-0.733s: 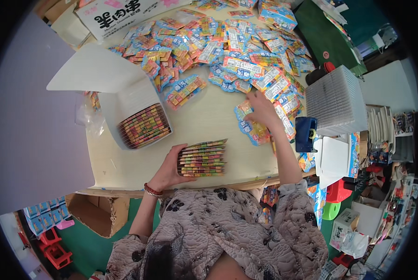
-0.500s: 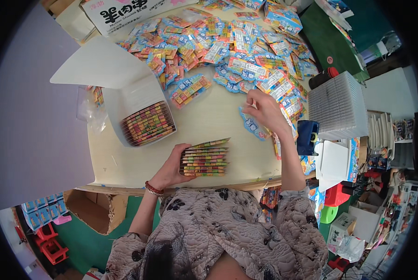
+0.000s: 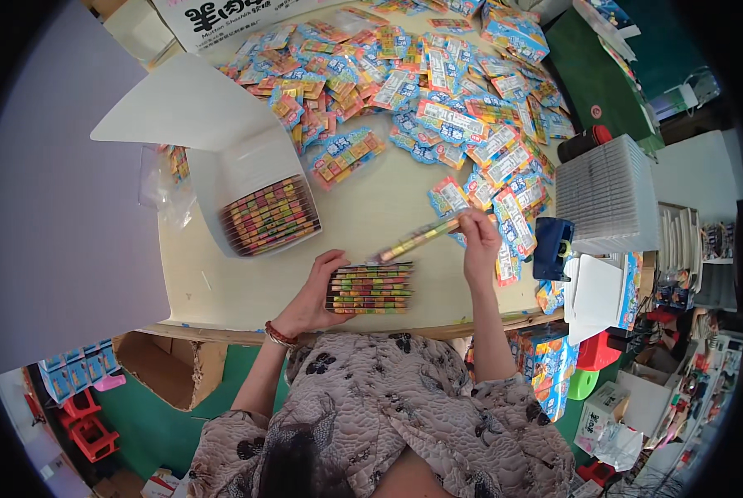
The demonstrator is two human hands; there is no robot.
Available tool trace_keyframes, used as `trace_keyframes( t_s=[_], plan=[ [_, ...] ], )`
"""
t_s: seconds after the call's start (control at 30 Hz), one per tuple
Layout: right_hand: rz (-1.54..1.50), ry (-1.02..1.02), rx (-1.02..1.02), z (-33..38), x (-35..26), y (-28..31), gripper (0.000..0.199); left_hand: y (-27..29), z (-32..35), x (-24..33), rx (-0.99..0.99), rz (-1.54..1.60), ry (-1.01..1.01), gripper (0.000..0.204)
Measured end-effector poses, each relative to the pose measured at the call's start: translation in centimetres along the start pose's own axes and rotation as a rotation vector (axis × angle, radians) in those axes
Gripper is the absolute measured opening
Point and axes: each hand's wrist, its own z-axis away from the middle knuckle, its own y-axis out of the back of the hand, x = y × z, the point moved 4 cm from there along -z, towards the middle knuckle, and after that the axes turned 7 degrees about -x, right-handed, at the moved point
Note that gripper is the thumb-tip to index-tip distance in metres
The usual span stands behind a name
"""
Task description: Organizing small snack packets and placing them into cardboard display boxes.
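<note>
My left hand [image 3: 311, 297] is closed around one end of a stack of candy packets [image 3: 371, 289], held on edge near the front of the table. Their colourful candy sides show in rows. Between the fingertips of my right hand [image 3: 481, 238] is a single candy packet [image 3: 421, 239], tilted, its far end just above the stack. To the left stands an open white box [image 3: 292, 236] with its lid folded back, partly filled with a tight row of upright packets [image 3: 269, 217]. A large pile of loose candy packets [image 3: 404, 75] spreads over the back and right of the table.
At the right of the table [image 3: 222, 290] stand a stack of clear plastic trays [image 3: 604, 195], a blue tape dispenser [image 3: 552, 249] and a dark jar with a red lid [image 3: 583, 143]. A printed carton [image 3: 222, 21] is at the back left. A cardboard box [image 3: 168, 369] sits below the front edge.
My right hand has picked a packet off the table and brought it nearer and leftward to the stack. The left hand and its stack have shifted slightly right.
</note>
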Motion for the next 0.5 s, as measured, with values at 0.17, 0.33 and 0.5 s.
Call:
trace_keyframes(
  t_s=[0.17,0.33,0.5],
  plan=[
    [0.036,-0.131,-0.04,2.3,3.6,-0.3,0.01,-0.4,0.0,-0.2,0.01,-0.007,0.007,0.096],
    [0.459,0.068,-0.528,2.5,3.2,-1.2,0.015,-0.1,0.0,0.6,0.089,-0.233,0.085,0.131],
    [0.582,-0.06,-0.626,3.8,1.2,-2.2,0.033,-0.8,0.1,-0.9,0.024,0.132,0.094,0.13]
  ],
)
